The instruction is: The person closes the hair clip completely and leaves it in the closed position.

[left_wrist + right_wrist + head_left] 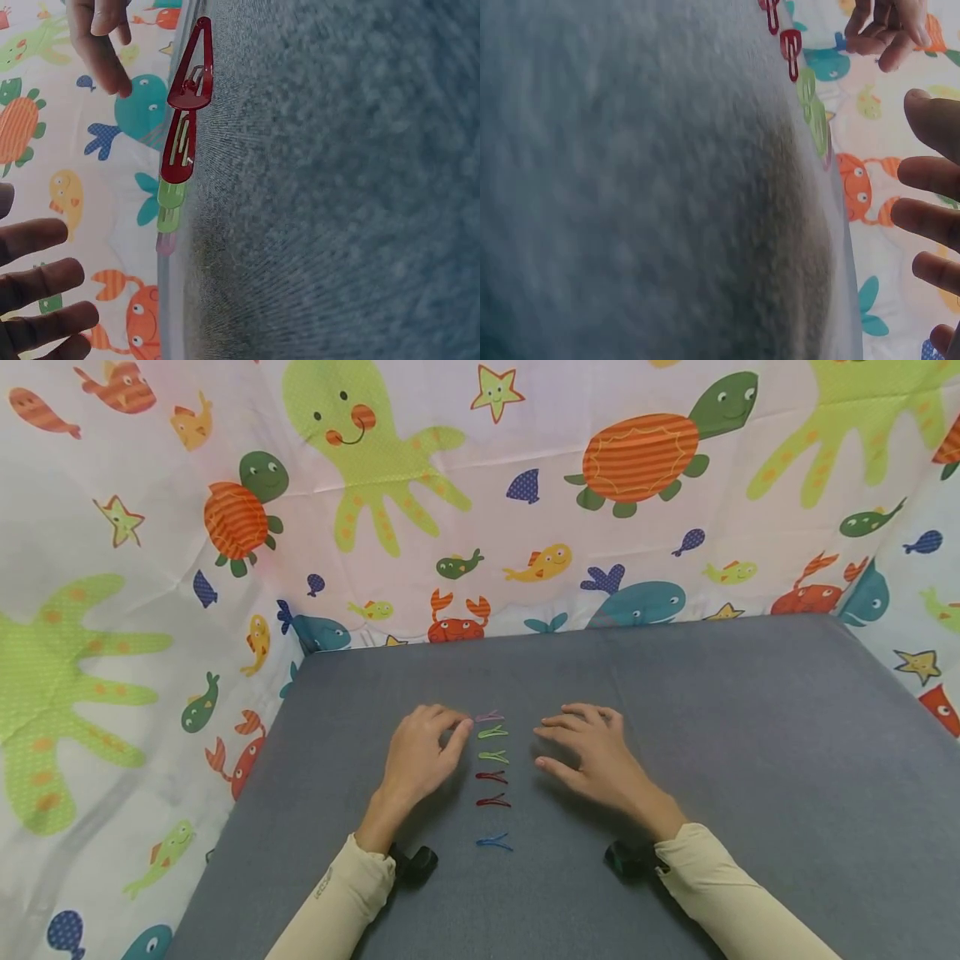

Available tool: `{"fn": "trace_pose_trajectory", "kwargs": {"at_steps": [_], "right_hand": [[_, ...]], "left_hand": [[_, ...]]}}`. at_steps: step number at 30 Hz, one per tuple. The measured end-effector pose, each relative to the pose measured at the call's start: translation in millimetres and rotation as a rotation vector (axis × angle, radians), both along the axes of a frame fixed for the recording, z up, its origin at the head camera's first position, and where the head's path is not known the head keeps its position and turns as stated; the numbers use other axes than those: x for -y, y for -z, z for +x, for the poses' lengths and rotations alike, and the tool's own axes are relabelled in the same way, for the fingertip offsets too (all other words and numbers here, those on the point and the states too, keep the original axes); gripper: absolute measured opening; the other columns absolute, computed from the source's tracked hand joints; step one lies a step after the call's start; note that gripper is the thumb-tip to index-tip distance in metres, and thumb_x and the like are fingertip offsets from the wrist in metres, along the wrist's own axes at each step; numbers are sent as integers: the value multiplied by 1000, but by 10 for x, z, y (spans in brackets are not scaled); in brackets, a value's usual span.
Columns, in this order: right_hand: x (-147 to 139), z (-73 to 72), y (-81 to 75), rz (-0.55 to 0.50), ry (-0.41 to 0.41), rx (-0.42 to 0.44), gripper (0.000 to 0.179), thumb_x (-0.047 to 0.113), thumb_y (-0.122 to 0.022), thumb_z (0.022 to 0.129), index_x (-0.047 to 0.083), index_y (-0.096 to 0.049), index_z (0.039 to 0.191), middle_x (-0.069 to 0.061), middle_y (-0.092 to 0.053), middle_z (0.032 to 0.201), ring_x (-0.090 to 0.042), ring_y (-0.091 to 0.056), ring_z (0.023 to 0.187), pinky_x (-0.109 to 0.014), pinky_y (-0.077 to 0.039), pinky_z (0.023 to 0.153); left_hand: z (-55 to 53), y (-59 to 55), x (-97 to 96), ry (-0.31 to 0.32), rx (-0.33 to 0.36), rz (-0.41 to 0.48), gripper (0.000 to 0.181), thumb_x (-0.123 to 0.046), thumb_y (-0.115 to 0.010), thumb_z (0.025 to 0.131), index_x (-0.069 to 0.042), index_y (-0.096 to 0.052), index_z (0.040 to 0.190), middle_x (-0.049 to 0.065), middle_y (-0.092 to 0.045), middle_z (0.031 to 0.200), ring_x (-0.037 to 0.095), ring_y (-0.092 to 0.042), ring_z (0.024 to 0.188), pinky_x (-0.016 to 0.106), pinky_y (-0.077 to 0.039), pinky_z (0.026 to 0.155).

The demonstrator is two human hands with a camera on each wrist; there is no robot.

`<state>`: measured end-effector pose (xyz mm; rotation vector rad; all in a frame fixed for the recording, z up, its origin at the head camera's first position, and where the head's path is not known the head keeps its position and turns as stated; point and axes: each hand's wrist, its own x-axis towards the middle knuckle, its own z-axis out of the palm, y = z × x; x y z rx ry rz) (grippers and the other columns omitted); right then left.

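Observation:
Snap hair clips lie in a column on the grey table between the hands: a pink one [490, 717] farthest, then a light green hair clip [492, 732], another green one [493, 757], two dark red hair clips [492, 776], and a blue hair clip [494, 842] nearest. My left hand [426, 747] hovers left of the column, its fingertips close beside the pink clip. On the other side, my right hand [592, 752] is held with spread, slightly bent fingers, apart from the clips. Neither holds anything. In the left wrist view, a red clip [191, 67] looms largest.
A grey cloth [750, 777] covers the table, reaching back to a curtain [525, 527] printed with sea animals that also runs along both sides. Dark wrist-worn devices sit under the left wrist [416, 866] and right wrist [628, 860], near the cuffs.

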<state>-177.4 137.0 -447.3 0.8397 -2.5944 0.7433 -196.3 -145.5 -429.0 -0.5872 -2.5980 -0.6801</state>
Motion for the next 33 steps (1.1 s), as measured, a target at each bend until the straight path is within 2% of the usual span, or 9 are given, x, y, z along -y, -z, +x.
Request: {"fn": "trace_pose_trajectory", "kwargs": {"at_steps": [4, 8, 11, 15, 22, 26, 33], "right_hand": [[48, 23, -2, -17, -32, -17, 38, 39, -78, 88, 17, -76, 119, 0, -73, 117, -28, -55, 121, -64, -23, 106], [86, 35, 11, -16, -45, -22, 34, 38, -82, 86, 19, -78, 113, 4, -72, 107, -22, -54, 110, -63, -25, 103], [104, 49, 25, -5, -47, -16, 33, 37, -83, 84, 20, -78, 113, 5, -72, 106, -20, -53, 107, -62, -26, 101], [127, 78, 38, -5, -53, -20, 33, 37, -84, 83, 20, -78, 111, 5, -72, 104, -19, -53, 103, -61, -28, 99], [182, 123, 87, 5, -76, -25, 27, 38, -84, 83, 23, -80, 105, 8, -71, 98, -17, -52, 99, -58, -30, 97], [201, 137, 87, -1, -97, -7, 22, 36, -85, 82, 24, -80, 100, 8, -71, 95, -16, -52, 98, -55, -29, 95], [224, 187, 82, 17, -144, 59, 9, 36, -85, 82, 33, -79, 88, 17, -67, 84, -6, -45, 86, -45, -26, 87]], "left_hand": [[35, -6, 3, 33, 32, -16, 27, -35, -61, 100, -19, -78, 89, -4, -71, 84, 13, -58, 76, 32, -47, 67], [72, -18, 10, 68, 65, -41, 30, -35, -63, 100, -24, -67, 72, -10, -55, 66, 8, -46, 65, 26, -36, 59], [92, -20, 18, 96, 101, -57, 34, -34, -64, 100, -26, -61, 67, -11, -46, 61, 6, -42, 59, 26, -33, 57], [118, -1, 44, 138, 165, -84, 33, -35, -63, 101, -26, -60, 68, -12, -43, 58, 4, -40, 54, 24, -31, 55], [164, 56, 98, 176, 264, -123, 23, -37, -66, 99, -24, -76, 83, -16, -46, 55, 1, -41, 50, 22, -30, 51], [167, 44, 108, 188, 300, -138, 24, -39, -66, 98, -24, -76, 81, -14, -42, 51, 2, -37, 45, 22, -27, 48], [178, -27, 120, 255, 425, -162, 31, -44, -66, 98, -25, -72, 74, -14, -44, 52, 1, -37, 47, 23, -28, 49]]}}
